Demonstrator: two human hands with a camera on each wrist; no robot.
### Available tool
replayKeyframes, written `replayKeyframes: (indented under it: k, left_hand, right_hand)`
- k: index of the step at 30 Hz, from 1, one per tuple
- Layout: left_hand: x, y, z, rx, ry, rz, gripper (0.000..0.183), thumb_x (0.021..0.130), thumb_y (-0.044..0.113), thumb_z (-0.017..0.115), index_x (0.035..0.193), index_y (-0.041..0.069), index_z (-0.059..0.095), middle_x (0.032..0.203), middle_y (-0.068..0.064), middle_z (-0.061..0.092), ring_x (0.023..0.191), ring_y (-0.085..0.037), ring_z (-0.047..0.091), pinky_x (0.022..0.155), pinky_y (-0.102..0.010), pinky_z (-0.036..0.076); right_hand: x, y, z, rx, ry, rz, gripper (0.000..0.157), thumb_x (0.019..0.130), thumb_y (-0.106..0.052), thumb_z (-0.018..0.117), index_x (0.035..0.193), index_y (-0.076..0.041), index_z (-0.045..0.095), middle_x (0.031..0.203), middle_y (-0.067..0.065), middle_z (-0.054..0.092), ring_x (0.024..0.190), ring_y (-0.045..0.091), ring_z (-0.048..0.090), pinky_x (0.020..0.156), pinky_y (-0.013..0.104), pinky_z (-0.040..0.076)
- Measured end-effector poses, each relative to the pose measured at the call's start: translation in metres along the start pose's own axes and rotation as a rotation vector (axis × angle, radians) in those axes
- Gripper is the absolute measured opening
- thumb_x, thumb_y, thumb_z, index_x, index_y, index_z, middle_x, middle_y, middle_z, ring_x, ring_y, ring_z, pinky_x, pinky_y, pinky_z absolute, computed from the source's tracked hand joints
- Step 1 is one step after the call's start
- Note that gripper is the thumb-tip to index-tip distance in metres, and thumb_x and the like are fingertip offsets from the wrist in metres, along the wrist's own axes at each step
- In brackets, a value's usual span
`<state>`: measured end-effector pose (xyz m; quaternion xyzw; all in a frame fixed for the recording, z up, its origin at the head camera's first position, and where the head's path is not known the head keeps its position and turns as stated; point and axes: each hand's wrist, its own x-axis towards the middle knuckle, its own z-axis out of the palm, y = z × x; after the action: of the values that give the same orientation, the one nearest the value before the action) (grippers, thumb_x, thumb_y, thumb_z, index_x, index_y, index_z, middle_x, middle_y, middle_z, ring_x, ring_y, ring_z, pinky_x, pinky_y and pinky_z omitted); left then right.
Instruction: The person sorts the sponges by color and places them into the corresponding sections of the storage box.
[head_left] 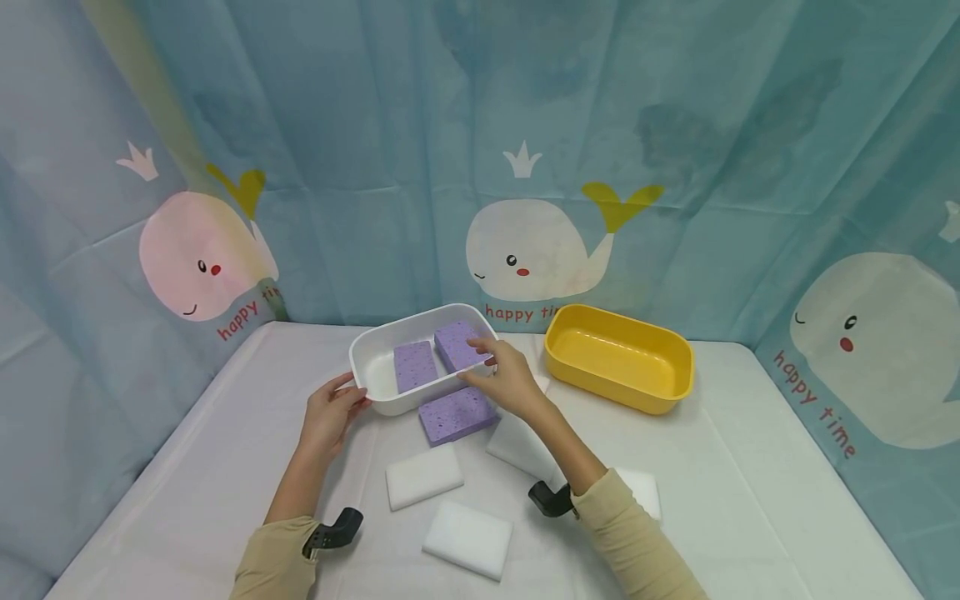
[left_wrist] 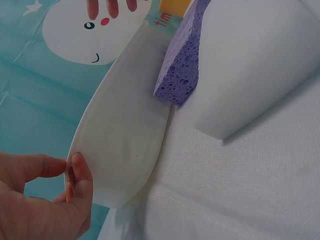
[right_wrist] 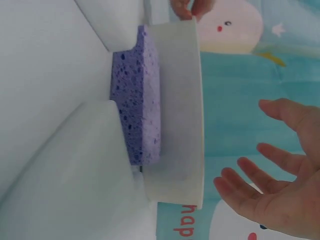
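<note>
In the head view a white bin [head_left: 382, 362] stands at the back of the table with two purple sponges inside, one left [head_left: 416, 367] and one right [head_left: 457, 345]. My left hand [head_left: 330, 412] pinches the bin's left rim between thumb and fingers, plain in the left wrist view. Above the bin's right end hovers my right hand [head_left: 506, 379], fingers spread and loosely bent; the right wrist view shows nothing in it. A third purple sponge [head_left: 457, 414] lies on the table against the bin's front side.
Right of the white bin stands a yellow bin [head_left: 618, 354] with nothing in it. White sponge blocks lie in front, among them one at left [head_left: 425, 477], one nearer [head_left: 469, 539], one by the right forearm [head_left: 521, 450] and one partly behind the sleeve [head_left: 640, 492]. A curtain hangs behind.
</note>
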<state>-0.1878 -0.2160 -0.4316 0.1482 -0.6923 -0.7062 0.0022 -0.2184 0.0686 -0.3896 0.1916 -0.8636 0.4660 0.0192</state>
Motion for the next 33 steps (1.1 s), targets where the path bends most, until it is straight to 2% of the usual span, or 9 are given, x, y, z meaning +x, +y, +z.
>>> replayKeyframes:
  k: [7, 12, 16, 24, 33]
  left_hand:
    - [0.001, -0.002, 0.0, -0.008, -0.002, 0.019, 0.06, 0.106, 0.001, 0.056, 0.16, -0.009, 0.032, 0.105, -0.003, 0.067, 0.081, -0.001, 0.067, 0.081, -0.013, 0.058]
    - [0.001, -0.002, -0.001, -0.003, -0.002, 0.016, 0.06, 0.106, 0.002, 0.056, 0.16, -0.008, 0.032, 0.108, -0.005, 0.068, 0.082, -0.001, 0.067, 0.081, -0.013, 0.058]
    - [0.0, -0.002, -0.001, 0.001, -0.004, 0.015, 0.06, 0.106, 0.002, 0.056, 0.16, -0.008, 0.031, 0.111, -0.007, 0.067, 0.082, -0.001, 0.066, 0.082, -0.013, 0.058]
    - [0.0, -0.002, -0.001, 0.0, -0.004, 0.013, 0.06, 0.106, 0.002, 0.056, 0.16, -0.008, 0.032, 0.111, -0.007, 0.067, 0.082, -0.001, 0.066, 0.081, -0.013, 0.058]
    - [-0.001, -0.001, 0.0, -0.009, 0.001, 0.003, 0.06, 0.106, 0.002, 0.056, 0.16, -0.007, 0.032, 0.112, -0.008, 0.066, 0.081, -0.001, 0.066, 0.081, -0.013, 0.058]
  right_hand:
    - [-0.008, 0.006, 0.004, 0.023, -0.016, -0.01, 0.052, 0.094, -0.009, 0.079, 0.141, 0.003, 0.061, 0.133, 0.027, 0.065, 0.116, 0.043, 0.065, 0.098, 0.057, 0.058]
    - [-0.011, 0.01, 0.008, 0.001, -0.031, 0.003, 0.051, 0.093, -0.012, 0.081, 0.139, 0.002, 0.063, 0.128, 0.023, 0.068, 0.115, 0.044, 0.066, 0.096, 0.051, 0.059]
    - [-0.012, 0.012, 0.011, -0.006, -0.035, 0.013, 0.049, 0.092, -0.012, 0.081, 0.137, 0.002, 0.065, 0.126, 0.022, 0.069, 0.114, 0.043, 0.067, 0.097, 0.051, 0.059]
    - [-0.016, 0.02, 0.016, -0.031, -0.081, 0.018, 0.047, 0.092, -0.014, 0.082, 0.134, 0.001, 0.067, 0.131, 0.021, 0.068, 0.116, 0.041, 0.065, 0.1, 0.051, 0.057]
    - [-0.017, 0.029, 0.022, -0.061, -0.154, 0.004, 0.057, 0.089, -0.013, 0.085, 0.139, 0.002, 0.063, 0.139, 0.02, 0.064, 0.124, 0.04, 0.062, 0.107, 0.053, 0.053]
